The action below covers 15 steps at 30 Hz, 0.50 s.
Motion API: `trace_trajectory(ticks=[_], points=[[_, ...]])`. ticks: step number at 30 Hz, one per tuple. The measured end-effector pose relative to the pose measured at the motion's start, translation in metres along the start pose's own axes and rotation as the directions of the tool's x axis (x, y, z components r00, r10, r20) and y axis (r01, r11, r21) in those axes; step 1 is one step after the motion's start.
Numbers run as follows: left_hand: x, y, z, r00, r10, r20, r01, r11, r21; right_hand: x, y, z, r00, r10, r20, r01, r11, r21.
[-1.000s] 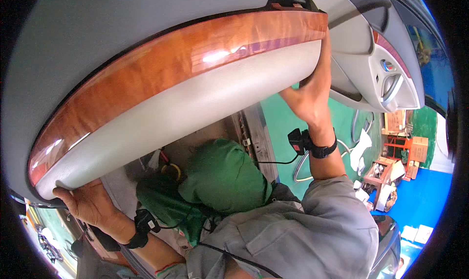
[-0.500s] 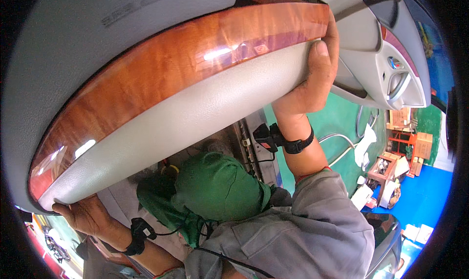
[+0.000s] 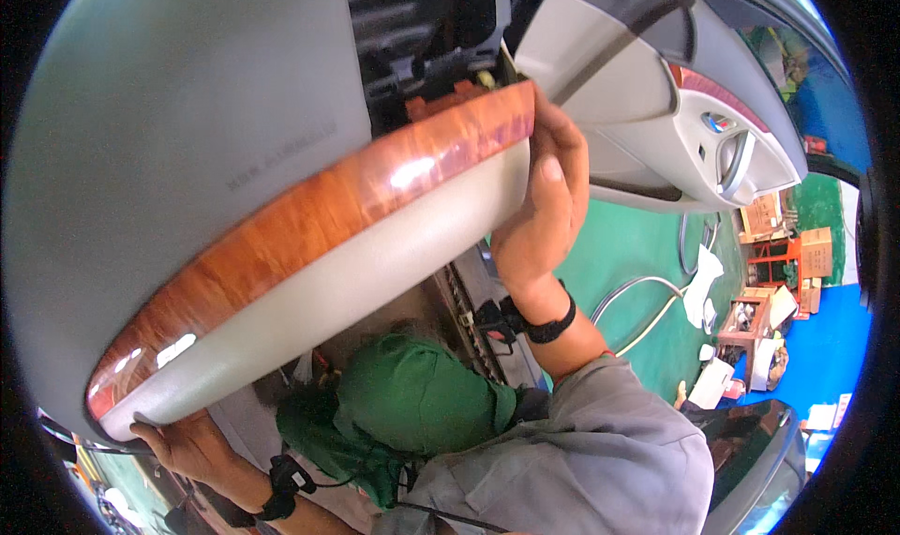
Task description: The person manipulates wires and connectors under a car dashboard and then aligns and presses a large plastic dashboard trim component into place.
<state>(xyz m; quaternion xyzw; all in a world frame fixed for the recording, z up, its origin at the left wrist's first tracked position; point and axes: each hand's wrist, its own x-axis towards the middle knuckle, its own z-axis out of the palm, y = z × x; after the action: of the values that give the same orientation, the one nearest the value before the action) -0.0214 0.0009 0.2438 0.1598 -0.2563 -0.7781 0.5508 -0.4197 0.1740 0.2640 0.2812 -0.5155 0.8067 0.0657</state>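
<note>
A long car dashboard trim panel (image 3: 319,254) stretches across the view, glossy wood-grain along its upper part and pale beige padding below. My right hand (image 3: 548,197) is closed round its right end, thumb on the front, the other fingers partly behind. At the lower left end, my left hand (image 3: 192,446) holds the beige underside, its thumb showing at the edge and its other fingers mostly hidden. Both wrists wear black straps with small devices. Above the panel's right part a dark dashboard opening (image 3: 431,38) shows orange-brown pieces (image 3: 445,99) near the panel's edge.
The grey dashboard (image 3: 187,113) rises at upper left. An open car door (image 3: 637,104) stands at upper right. Between my arms are a green cap (image 3: 422,394) and a grey shirt. Hoses (image 3: 647,282) lie on the green floor, with boxes (image 3: 814,254) beyond.
The view has shifted, and the trim panel looks smaller and its right end sits lower and further left. More of the dark opening shows above it. Both hands keep their grip.
</note>
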Motion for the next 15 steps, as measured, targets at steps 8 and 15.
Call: trace_trajectory(ticks=[8, 15], points=[[-0.01, 0.001, -0.016, 0.998, 0.062, -0.015, -0.061, 0.996, 0.071, 0.006, 0.0, 0.013, 0.996, -0.071, 0.055, 0.067, 0.995, 0.069], [-0.007, -0.002, -0.014, 0.99, 0.001, 0.142, 0.003, 1.0, -0.025, 0.006, -0.004, 0.018, 0.997, -0.048, 0.06, 0.047, 0.999, 0.015]])
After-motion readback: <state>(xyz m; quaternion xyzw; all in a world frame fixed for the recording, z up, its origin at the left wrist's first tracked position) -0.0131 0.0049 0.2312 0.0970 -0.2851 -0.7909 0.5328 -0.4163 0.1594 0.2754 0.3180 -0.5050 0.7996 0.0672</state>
